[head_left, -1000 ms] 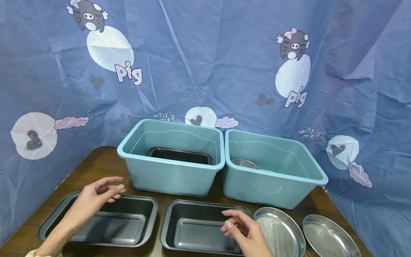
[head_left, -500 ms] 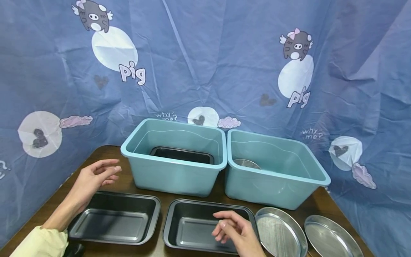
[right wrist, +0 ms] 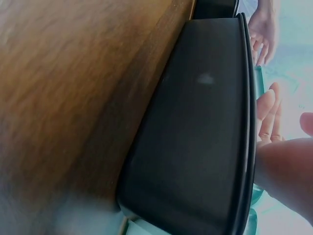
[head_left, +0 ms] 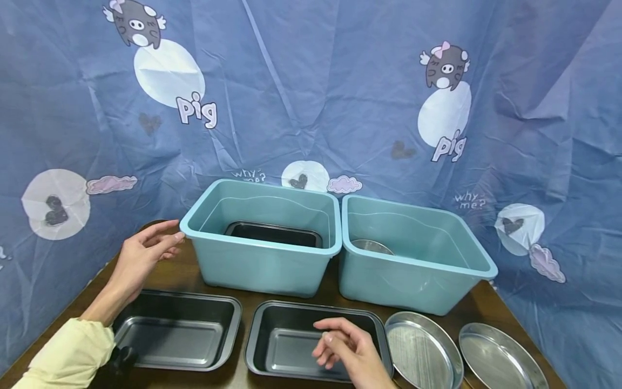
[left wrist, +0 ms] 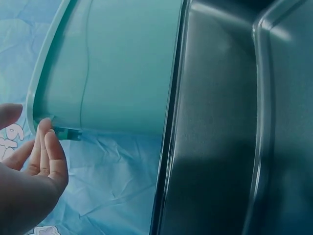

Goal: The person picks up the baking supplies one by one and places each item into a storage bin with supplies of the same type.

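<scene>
My left hand (head_left: pixel 138 259) is raised at the near left corner of the left blue-green bin (head_left: pixel 257 270), its fingers loosely bent and nothing in them. The fingertips come up close to the rim; whether they touch it I cannot tell. Below that hand lies a dark loaf pan (head_left: pixel 175 337), also large in the left wrist view. Over a second loaf pan (head_left: pixel 286 346) hovers my right hand (head_left: pixel 350 348), relaxed and holding nothing. In the right wrist view that pan's dark outer wall (right wrist: pixel 195 122) covers part of the scene.
Inside the left bin sits another dark pan (head_left: pixel 272 233). The right bin (head_left: pixel 403 283) stands beside it with a round metal pan (head_left: pixel 371 247) inside. Two round metal pans (head_left: pixel 423 351) lie at the table's right. A blue printed cloth (head_left: pixel 311 108) hangs behind.
My left hand has risen from above the left loaf pan toward the left bin's corner. My right hand has drifted slightly left over the second loaf pan.
</scene>
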`<state>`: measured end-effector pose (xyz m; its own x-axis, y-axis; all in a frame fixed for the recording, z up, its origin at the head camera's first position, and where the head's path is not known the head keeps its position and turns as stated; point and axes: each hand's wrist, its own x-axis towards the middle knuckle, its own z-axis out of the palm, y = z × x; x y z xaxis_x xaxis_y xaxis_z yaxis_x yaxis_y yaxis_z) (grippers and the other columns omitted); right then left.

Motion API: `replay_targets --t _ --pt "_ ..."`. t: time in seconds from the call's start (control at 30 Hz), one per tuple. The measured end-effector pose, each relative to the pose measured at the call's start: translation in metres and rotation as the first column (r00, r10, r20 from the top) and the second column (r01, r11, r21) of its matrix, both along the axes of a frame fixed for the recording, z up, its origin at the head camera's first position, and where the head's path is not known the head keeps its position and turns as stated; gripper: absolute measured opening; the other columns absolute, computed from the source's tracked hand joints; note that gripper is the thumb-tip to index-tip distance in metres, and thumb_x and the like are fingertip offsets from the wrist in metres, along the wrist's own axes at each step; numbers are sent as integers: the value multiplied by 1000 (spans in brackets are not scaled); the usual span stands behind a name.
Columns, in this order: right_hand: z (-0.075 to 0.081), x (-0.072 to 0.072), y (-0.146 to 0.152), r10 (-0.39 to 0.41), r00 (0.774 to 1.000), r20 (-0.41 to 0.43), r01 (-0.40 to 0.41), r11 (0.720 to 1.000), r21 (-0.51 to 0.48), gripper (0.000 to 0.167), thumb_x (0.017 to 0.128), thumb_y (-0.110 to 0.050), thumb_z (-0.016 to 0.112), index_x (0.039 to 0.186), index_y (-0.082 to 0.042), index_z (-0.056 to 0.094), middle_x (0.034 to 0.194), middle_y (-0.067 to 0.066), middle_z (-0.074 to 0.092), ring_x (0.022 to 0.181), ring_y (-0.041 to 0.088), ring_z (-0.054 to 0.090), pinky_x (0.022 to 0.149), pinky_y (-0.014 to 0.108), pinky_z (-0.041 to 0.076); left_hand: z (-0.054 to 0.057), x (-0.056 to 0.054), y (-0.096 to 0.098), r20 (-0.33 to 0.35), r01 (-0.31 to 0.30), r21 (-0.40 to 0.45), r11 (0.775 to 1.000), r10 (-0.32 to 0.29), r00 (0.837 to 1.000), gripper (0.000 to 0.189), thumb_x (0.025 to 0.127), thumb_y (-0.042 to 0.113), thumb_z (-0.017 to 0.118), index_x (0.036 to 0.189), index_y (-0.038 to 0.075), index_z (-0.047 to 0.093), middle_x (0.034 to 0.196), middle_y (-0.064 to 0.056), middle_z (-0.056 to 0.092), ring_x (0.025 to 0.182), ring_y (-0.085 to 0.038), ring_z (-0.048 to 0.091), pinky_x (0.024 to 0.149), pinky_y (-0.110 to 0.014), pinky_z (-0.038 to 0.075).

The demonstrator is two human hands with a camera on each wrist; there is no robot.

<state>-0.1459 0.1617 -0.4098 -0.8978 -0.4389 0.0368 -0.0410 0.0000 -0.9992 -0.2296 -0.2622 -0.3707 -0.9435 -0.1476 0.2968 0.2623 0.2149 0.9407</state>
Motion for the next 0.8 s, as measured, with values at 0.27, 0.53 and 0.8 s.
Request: replay_targets --t 0.27,0.53,0.8 --pt "1 -1 -1 -4 1000 -13 5 1000 14 41 108 -15 55 134 16 52 93 13 70 80 16 70 74 28 59 4 -9 0 2 -6 -26 1000 6 1000 60 103 26 68 147 -9 48 87 16 71 75 -4 68 72 -17 56" --pt "-1 -1 -7 18 999 -43 -19 1000 -4 40 108 -16 55 133 16 53 92 10 71 79 14 71 73 27 59 11 -19 3 32 9 -43 999 -8 999 65 103 28 68 149 -11 44 85 13 69 74 -1 64 70 -16 54" --pt "1 -3 -15 26 997 -70 -28 999 -24 36 107 -12 55 131 16 54 92 11 71 78 12 69 73 27 59 11 -23 3 41 9 -33 999 -8 999 59 103 21 67 146 -15 46 82 17 67 73 1 63 69 -15 53"
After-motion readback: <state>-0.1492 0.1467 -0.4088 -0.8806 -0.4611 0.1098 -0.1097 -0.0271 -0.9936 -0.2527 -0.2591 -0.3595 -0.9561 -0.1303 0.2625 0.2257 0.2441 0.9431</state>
